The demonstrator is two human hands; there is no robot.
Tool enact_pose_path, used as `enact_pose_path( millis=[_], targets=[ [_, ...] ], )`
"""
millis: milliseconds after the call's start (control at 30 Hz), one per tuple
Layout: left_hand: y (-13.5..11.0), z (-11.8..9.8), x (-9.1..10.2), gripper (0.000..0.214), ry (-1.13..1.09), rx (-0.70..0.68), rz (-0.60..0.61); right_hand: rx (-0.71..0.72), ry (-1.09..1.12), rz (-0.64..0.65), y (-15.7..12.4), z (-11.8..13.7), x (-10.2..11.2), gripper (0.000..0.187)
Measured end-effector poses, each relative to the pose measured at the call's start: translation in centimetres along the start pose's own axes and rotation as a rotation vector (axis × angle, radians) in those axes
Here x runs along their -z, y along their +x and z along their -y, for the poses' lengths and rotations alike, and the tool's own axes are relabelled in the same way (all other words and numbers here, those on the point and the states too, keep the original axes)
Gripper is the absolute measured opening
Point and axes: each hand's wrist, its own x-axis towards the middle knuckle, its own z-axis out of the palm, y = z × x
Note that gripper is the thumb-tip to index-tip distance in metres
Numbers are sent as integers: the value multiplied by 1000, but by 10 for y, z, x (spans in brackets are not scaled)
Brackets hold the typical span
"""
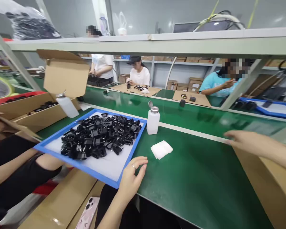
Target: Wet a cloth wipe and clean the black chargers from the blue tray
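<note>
Seeing left hand (pixel 131 178) up close, thumb and forefinger parted, beside near right corner of tray (pixel 85 170); can't tell if touching. Got tray left of centre on green bench (pixel 195 178): blue rim, whitish base, heaped with small glossy black parts (pixel 95 136), some looped. Seeing right hand (pixel 246 140) loosely spread by cardboard box (pixel 257 184), contact unclear. Got white sheets (pixel 161 149) between hands, nearer left.

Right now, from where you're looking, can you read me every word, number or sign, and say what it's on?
None can be read.
Brown cartons at the back: label marks too small.
Turquoise shirt: pale print too blurred.
Blue tray and middle white bottle: no writing visible.
</note>
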Motion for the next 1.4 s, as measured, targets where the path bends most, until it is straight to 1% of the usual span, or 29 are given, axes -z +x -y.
enact_pose_path(
  millis=[33,67,100,133,200,267,333,400,433,533,600,733,800,867,933,1000,1100,1167,1200,1233,1300,1367,1400],
  targets=[
    [5,-5,2,19,11,18,24,56,-13,100,10,25,-7,7],
    [10,-9,3,19,39,41,78,125,-17,185,20,51,-16,6],
    [15,-12,1,19,80,71,147,197,-9,236,30,77,-26,6],
    [20,-13,-1,20,134,101,217,272,9,246,38,100,-36,5],
    [28,-14,-9,22,258,145,323,288,35,235,50,135,-56,7],
    [36,-13,-17,24,382,166,364,254,68,183,55,154,-73,19],
    [45,-12,-25,27,500,177,383,231,107,110,55,162,-87,30],
    [56,-11,-34,30,592,187,394,249,139,58,52,165,-99,33],
    [62,-10,-38,31,621,187,397,274,151,50,51,165,-104,30],
    [75,-6,-52,31,649,175,402,351,172,67,52,165,-112,12],
    [78,-3,-59,31,664,174,403,386,186,83,57,162,-110,6],
    [74,1,-64,30,680,183,392,433,205,152,65,151,-98,7],
    [72,2,-64,30,679,182,389,430,205,197,67,144,-93,19],
    [71,3,-64,30,675,187,388,391,198,234,69,134,-89,30],
    [71,4,-64,29,669,196,388,307,184,240,71,122,-88,32],
    [71,5,-63,30,663,202,391,209,175,211,72,109,-87,31],
    [71,5,-63,31,657,204,393,100,210,166,69,98,-88,25],
    [71,4,-64,34,645,185,402,46,242,161,66,98,-91,13],
    [70,4,-65,38,631,157,425,23,251,163,64,100,-93,8],
    [70,3,-65,44,610,119,464,6,258,168,63,102,-96,10],
    [67,3,-67,59,564,52,583,-3,274,191,61,106,-101,18],
    [64,3,-69,73,550,41,694,17,309,226,62,108,-103,23],
    [62,3,-70,78,559,53,728,31,330,237,62,109,-104,25]
  ],
)
